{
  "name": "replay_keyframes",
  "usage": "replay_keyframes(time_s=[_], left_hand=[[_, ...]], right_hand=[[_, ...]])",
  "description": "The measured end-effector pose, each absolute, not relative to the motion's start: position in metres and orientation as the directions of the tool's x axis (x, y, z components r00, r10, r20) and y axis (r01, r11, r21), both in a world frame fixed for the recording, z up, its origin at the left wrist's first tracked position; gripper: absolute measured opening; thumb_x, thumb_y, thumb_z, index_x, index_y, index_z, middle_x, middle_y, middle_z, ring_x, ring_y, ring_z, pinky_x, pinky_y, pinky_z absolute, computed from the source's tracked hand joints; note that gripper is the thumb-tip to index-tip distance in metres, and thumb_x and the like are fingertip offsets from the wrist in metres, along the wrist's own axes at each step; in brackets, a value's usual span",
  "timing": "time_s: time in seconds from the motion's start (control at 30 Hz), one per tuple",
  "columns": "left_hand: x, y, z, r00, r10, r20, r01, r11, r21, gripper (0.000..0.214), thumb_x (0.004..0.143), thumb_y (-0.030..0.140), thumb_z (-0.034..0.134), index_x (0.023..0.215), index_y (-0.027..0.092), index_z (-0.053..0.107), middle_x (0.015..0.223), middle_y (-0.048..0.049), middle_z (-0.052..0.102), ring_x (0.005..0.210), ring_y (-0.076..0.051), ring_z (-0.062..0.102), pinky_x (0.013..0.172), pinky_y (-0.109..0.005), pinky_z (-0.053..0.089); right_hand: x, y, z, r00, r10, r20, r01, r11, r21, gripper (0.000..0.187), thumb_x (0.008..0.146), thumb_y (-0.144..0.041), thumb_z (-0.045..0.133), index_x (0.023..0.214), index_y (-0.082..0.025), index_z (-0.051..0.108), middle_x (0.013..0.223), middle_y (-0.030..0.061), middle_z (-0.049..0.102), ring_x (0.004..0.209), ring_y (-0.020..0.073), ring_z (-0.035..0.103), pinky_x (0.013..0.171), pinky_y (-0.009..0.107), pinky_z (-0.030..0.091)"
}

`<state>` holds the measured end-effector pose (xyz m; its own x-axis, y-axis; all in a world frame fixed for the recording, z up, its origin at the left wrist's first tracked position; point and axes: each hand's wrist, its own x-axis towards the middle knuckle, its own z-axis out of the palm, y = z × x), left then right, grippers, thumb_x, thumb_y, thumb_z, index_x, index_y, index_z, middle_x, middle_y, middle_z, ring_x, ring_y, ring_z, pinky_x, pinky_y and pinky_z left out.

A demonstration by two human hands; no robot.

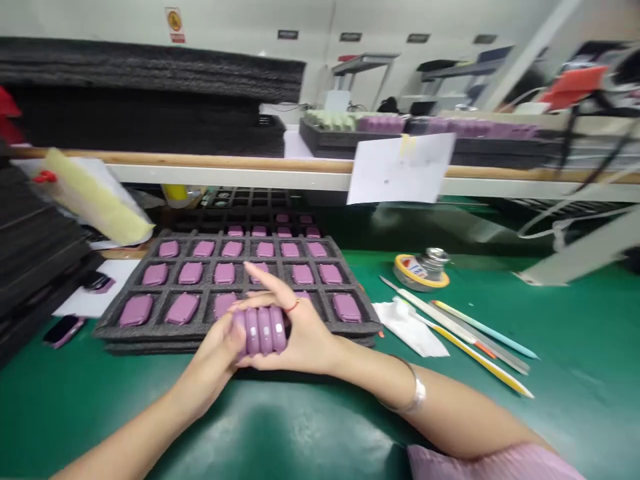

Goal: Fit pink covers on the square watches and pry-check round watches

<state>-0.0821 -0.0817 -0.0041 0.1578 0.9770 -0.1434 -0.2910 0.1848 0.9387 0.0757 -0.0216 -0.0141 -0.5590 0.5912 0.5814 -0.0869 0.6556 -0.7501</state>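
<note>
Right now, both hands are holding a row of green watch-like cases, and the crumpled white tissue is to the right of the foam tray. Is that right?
Not quite: the head view shows that the watch-like cases held by the left hand and right hand are purple. The crumpled white tissue is indeed to the right of the foam tray.

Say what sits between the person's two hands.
The head view shows a row of purple pieces between the left hand and right hand.
</note>
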Motion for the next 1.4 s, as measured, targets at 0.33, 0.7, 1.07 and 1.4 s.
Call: replay_keyframes(time_s=[0.33,0.7,1.07,1.4], left_hand=[[-0.078,-0.082,0.0,0.194,0.962,-0.193,-0.508,0.267,0.819,0.066,0.075,0.067,0.075,0.115,0.014,0.067,0.098,-0.008,0.074,0.096,-0.023,0.07,0.084,-0.031,0.054],[-0.081,-0.083,-0.008,0.25,0.961,-0.121,-0.469,0.23,0.853,0.068,0.084,0.069,0.063,0.124,0.014,0.064,0.098,-0.0074,0.07,0.087,-0.019,0.066,0.068,-0.025,0.051],[-0.09,-0.085,-0.004,0.292,0.956,0.029,-0.387,0.091,0.918,0.044,0.085,0.051,0.07,0.109,0.015,0.065,0.084,-0.0018,0.062,0.074,-0.014,0.055,0.072,-0.025,0.046],[-0.09,-0.086,-0.006,0.315,0.946,0.074,-0.362,0.048,0.931,0.043,0.084,0.046,0.069,0.113,0.016,0.06,0.094,-0.0053,0.067,0.083,-0.019,0.063,0.075,-0.029,0.051]], right_hand=[[0.077,-0.03,-0.006,-0.537,0.548,0.641,0.006,0.762,-0.647,0.098,0.074,-0.026,0.085,0.156,-0.023,0.031,0.135,0.0119,0.065,0.115,0.0258,0.07,0.106,0.04,0.055],[0.077,-0.029,-0.01,-0.537,0.516,0.667,-0.015,0.785,-0.619,0.107,0.073,-0.03,0.087,0.159,-0.028,0.023,0.149,0.0128,0.054,0.117,0.0254,0.069,0.113,0.045,0.049],[0.076,-0.03,-0.007,-0.548,0.488,0.68,-0.017,0.806,-0.592,0.102,0.079,-0.032,0.082,0.16,-0.026,0.02,0.126,0.0086,0.07,0.114,0.0267,0.071,0.113,0.05,0.049],[0.078,-0.029,-0.005,-0.553,0.469,0.689,-0.032,0.814,-0.58,0.1,0.08,-0.029,0.081,0.16,-0.026,0.021,0.131,0.0098,0.068,0.114,0.0257,0.071,0.112,0.048,0.049]])
